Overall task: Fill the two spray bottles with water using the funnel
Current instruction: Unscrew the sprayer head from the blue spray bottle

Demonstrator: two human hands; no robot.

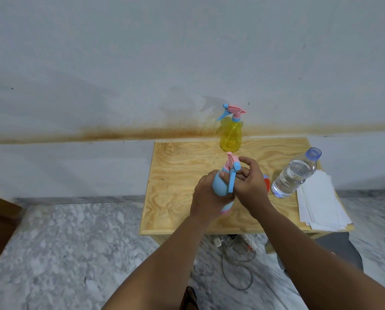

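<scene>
Blue spray bottle (219, 186), mid-desk (176, 166): our left hand (209, 193) wraps it steady; right hand (251, 186) pinches the collar, presumably unscrewing.

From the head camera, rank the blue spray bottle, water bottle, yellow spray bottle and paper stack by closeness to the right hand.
1. Blue spray bottle: touching the right hand.
2. Water bottle: right.
3. Paper stack, yellow spray bottle: too close to call.
</scene>
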